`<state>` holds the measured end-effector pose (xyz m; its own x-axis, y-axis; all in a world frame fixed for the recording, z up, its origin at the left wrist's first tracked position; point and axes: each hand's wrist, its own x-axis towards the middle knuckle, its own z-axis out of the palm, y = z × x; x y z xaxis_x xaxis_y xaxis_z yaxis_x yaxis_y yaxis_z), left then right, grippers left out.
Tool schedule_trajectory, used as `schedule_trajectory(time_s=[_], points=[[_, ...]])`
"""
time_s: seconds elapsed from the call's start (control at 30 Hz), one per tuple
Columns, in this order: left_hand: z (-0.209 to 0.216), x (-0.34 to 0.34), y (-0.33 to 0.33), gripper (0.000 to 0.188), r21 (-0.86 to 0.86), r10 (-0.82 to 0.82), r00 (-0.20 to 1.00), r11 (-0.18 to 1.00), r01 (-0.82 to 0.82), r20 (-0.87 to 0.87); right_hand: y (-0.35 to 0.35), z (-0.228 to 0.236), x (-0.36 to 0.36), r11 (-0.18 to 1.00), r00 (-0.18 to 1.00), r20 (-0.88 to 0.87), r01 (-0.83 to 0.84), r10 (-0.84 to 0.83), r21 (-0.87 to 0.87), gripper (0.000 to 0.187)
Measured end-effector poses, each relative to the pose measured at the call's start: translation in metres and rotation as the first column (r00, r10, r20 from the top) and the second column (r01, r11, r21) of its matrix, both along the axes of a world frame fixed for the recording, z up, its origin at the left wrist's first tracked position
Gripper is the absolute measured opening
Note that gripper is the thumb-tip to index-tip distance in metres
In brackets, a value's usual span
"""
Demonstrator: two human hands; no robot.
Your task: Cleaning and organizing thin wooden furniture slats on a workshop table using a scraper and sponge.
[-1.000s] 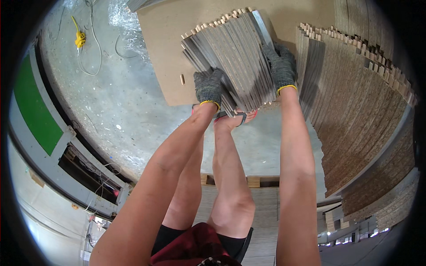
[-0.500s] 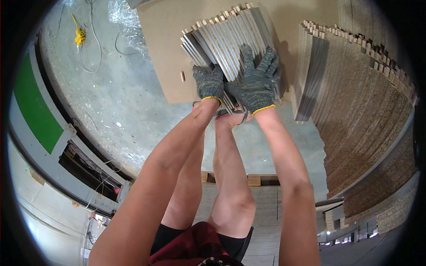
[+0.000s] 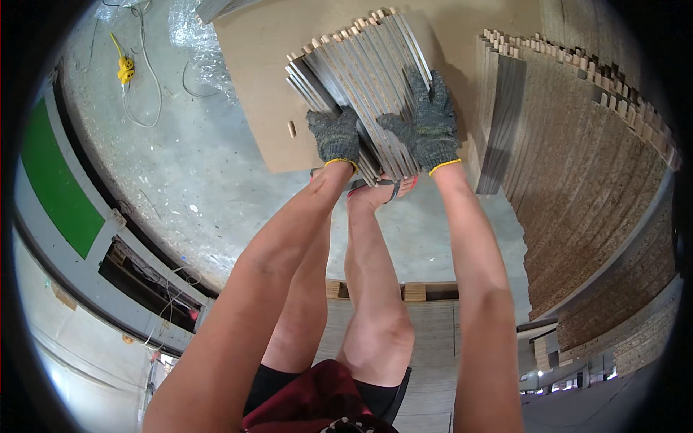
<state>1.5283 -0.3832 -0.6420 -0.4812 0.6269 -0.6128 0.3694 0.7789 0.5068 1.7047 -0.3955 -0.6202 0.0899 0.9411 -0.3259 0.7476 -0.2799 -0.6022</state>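
Note:
A row of narrow wooden boards (image 3: 361, 68) stands on edge, packed side by side, with pale dowels (image 3: 354, 27) sticking out of the far ends. My left hand (image 3: 334, 135), in a dark grey knitted glove with a yellow cuff, is closed against the row's left side near its close end. On the right, my gloved right hand (image 3: 431, 126) grips the outer boards, its thumb across their upper edges and its fingers stretched along the outer side. The fingertips of my left hand are partly hidden. One loose dowel (image 3: 291, 129) lies left of the row.
Brown sheet board (image 3: 253, 94) lies beneath the row on the concrete floor (image 3: 216, 216). Tall stacks of dowelled boards (image 3: 585, 166) stand to the right. A yellow cable connector (image 3: 125, 70) and clear plastic wrap (image 3: 198, 43) lie at the far left. My sandalled foot (image 3: 372, 191) is close to the row.
My right hand has shifted from spread fingers over the boards to the row's right outer side. The boards on that side have been squeezed or turned slightly. My left hand stays nearly in place.

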Motion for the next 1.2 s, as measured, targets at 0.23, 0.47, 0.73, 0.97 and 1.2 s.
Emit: schedule_trajectory(time_s=[0.23,0.47,0.73,0.97,1.2], points=[[-0.003,0.002,-0.003,0.094,-0.067,-0.043,0.996,0.997,0.048,0.076,-0.001,-0.006,0.019,0.997,0.995,0.067,0.078,-0.078,0.004,0.088],[-0.023,-0.022,-0.013,0.103,-0.044,-0.127,0.986,0.99,0.132,0.105,0.004,-0.001,0.013,0.993,0.991,-0.08,0.11,-0.107,0.031,0.084],[-0.024,-0.006,-0.007,0.07,0.009,-0.157,0.976,0.987,0.161,-0.151,0.001,-0.008,-0.008,0.995,0.999,-0.017,0.038,-0.037,0.096,0.086],[-0.036,-0.009,-0.014,0.068,0.09,-0.059,0.996,0.994,0.065,-0.07,0.002,0.005,-0.023,0.99,0.99,-0.113,0.094,-0.082,0.102,0.089],[-0.031,-0.005,-0.013,0.065,0.066,-0.061,0.996,0.996,0.066,-0.071,0.002,0.026,-0.045,0.992,0.983,0.181,-0.014,0.037,-0.123,0.099]])
